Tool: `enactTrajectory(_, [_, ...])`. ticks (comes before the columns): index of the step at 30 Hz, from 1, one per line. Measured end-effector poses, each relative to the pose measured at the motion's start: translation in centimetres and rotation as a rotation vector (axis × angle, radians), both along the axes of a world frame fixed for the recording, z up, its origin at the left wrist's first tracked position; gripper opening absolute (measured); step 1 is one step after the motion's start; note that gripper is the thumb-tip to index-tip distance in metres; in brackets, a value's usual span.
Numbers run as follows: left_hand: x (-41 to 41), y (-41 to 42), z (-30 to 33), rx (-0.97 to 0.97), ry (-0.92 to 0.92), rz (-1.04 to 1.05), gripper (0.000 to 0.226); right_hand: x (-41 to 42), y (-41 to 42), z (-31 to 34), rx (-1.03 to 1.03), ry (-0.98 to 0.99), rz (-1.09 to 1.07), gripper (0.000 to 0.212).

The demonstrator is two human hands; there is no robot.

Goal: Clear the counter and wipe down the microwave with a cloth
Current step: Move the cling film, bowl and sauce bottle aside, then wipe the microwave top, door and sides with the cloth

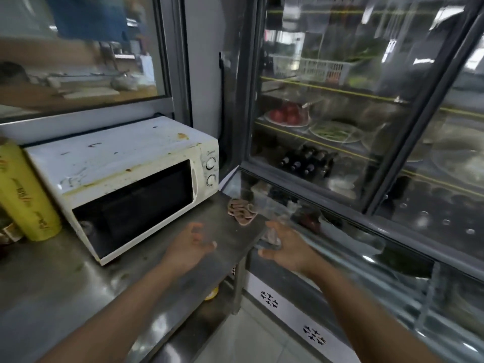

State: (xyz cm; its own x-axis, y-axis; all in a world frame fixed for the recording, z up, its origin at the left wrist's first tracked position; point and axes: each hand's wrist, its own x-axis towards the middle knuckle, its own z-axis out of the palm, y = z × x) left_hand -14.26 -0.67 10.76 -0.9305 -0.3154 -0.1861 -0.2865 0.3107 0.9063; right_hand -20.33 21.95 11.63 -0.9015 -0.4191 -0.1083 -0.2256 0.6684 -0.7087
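Two bare forearms are extended forward from the lower edge of the view, angled slightly toward each other. The left hand [190, 246] is held palm inward, its fingers spread and loosely curled, the thumb pointed toward the other hand; nothing is gripped. The right hand [284, 248] is held just opposite, palm turned toward the left one, its fingers loosely bent and blurred. A clear gap is kept between the two hands.

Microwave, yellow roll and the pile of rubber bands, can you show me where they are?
White stained microwave [125, 163], head view, on its top panel.
Yellow plastic-wrap roll [25, 195], head view, on its side.
Pinkish pile of rubber bands [241, 211], head view, middle of the pile.
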Motion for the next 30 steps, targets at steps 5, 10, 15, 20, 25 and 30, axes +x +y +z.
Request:
enactTrajectory(5, [-4.7, -0.3, -1.5, -0.027, -0.016, 0.065, 0.052, -8.6, -1.8, -2.7, 0.082, -0.036, 0.068, 0.071])
enactTrajectory(10, [-9.9, -0.3, -3.8, -0.008, -0.045, 0.195, 0.039, -17.2, -4.2, -5.6, 0.089, -0.127, 0.172, 0.066])
enactTrajectory(15, [-15.1, -0.5, -5.5, -0.052, -0.133, 0.277, 0.038, -25.3, -6.7, -9.5, 0.106, -0.204, 0.286, 0.078])
enactTrajectory(20, [-18.7, 0.7, -6.5, -0.136, -0.189, 0.405, 0.047, -30.4, -9.0, -13.4, 0.249, -0.079, 0.352, 0.072])
enactTrajectory(25, [-20.0, 1.0, -7.5, -0.157, -0.21, 0.453, 0.045, -31.7, -10.4, -16.3, 0.34, -0.056, 0.393, 0.051])
enactTrajectory(30, [-19.6, 0.7, -7.7, -0.186, -0.262, 0.485, 0.042, -32.2, -11.1, -14.8, 0.115, -0.075, 0.22, 0.035])
